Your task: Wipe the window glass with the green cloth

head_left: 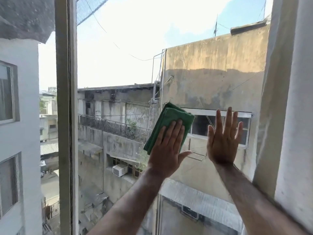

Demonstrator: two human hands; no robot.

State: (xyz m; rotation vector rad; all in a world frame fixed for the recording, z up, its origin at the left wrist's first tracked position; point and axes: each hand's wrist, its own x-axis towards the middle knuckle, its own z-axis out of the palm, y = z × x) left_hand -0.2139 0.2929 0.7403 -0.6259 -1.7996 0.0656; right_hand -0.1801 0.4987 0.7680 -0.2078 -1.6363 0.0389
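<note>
The window glass [127, 56] fills the middle of the view, with buildings and sky behind it. A folded green cloth [171, 119] lies flat against the pane at mid-height, tilted to the right. My left hand [167, 150] presses it to the glass with a flat palm and straight fingers that cover the cloth's lower right part. My right hand [222, 139] rests flat on the bare glass just right of the cloth, fingers spread and pointing up, holding nothing. Both forearms reach up from the bottom of the view.
A pale vertical frame post [66, 116] bounds the pane on the left, with another pane beyond it. A pale frame edge or curtain [277, 99] and white wall [298, 133] close off the right side. The lower glass looks streaked.
</note>
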